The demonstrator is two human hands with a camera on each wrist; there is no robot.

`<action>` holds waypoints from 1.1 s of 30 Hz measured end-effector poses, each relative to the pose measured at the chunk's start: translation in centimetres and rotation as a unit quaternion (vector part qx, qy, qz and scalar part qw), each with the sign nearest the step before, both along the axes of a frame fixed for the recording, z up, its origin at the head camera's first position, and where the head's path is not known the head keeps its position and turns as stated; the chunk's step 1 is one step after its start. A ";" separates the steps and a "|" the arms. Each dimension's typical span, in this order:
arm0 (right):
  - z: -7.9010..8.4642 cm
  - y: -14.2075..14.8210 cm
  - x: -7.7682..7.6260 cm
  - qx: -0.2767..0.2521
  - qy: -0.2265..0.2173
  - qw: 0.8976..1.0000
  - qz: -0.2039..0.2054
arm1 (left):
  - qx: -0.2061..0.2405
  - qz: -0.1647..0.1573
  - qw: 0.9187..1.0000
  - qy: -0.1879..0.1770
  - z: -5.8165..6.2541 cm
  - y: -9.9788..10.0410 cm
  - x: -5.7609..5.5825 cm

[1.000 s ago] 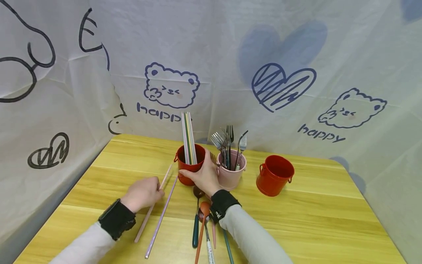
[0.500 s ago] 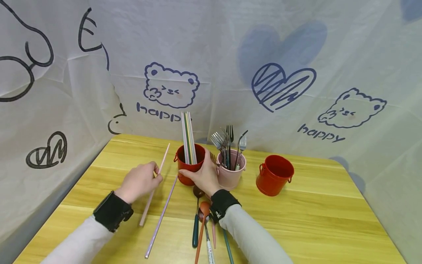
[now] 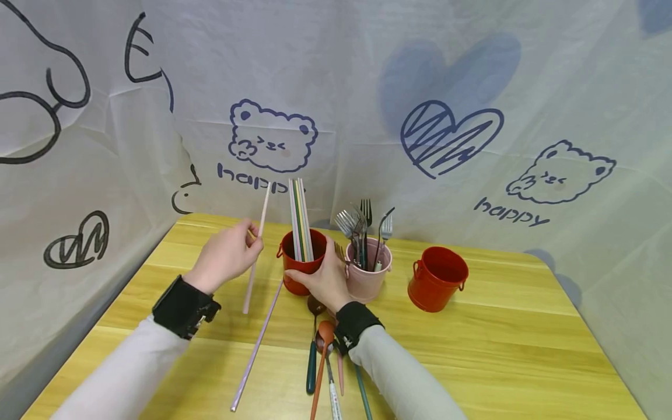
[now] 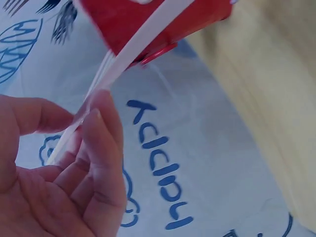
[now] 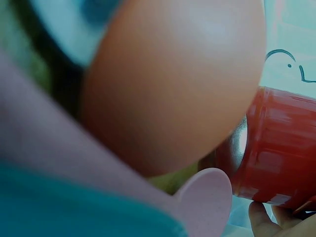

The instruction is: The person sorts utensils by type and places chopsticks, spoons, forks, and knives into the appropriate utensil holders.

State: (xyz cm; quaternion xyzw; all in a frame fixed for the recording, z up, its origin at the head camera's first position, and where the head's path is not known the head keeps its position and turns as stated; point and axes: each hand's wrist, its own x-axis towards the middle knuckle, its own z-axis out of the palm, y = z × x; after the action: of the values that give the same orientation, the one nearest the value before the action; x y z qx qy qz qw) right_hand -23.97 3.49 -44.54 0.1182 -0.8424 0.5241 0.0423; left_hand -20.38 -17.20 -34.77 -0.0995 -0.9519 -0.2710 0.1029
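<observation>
Red bucket (image 3: 303, 266): right hand (image 3: 328, 280) curls thumb and fingers round it; could tip if that hold slackens, far-side contact hard to see. Standing straws (image 3: 301, 219), right of left hand (image 3: 226, 255), could snag a crossing tip. Pink straw (image 3: 251, 286): tilted in left hand's closed thumb-and-finger pinch; weak pressure might let it swivel.

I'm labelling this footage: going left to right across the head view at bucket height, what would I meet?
Left hand, pink straw, first red bucket with straws, right hand, pink bucket with forks, second red bucket.
</observation>
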 end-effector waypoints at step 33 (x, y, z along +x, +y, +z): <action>0.0 0.1 0.0 0.006 -0.001 1.000 0.002 | 0.166 0.013 0.982 0.092 -1.1 3.3 -4.6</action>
State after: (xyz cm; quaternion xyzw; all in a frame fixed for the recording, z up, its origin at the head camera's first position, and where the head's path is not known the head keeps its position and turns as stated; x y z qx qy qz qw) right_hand -23.97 3.57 -44.52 0.1199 -0.8451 0.5195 0.0396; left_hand -25.01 -13.90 -35.88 -0.0930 -0.8813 -0.4135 0.2089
